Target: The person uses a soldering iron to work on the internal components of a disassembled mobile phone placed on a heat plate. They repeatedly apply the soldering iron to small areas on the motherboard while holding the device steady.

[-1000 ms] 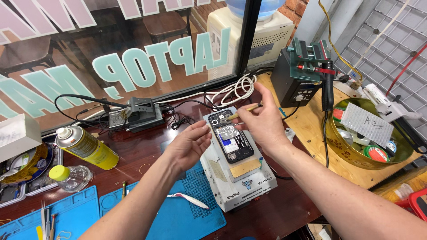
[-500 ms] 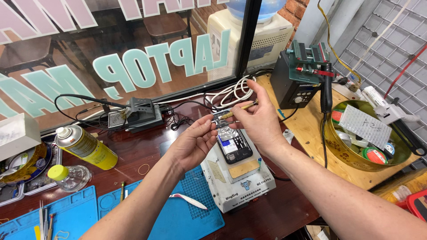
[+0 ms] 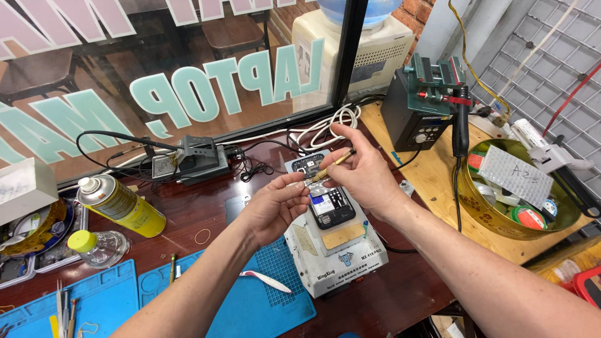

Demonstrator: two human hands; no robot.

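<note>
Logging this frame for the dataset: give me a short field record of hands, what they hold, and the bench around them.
left hand: left hand, fingertips pinching a small clear piece, too small to identify
right hand: right hand, grip on a thin brass-coloured tool, tip pointed at the left fingertips
under hands: opened phone lying on a white heating station
left of bench: yellow spray can, small bottle with green cap, blue mat
right of bench: round tin of tape rolls, black power unit
</note>
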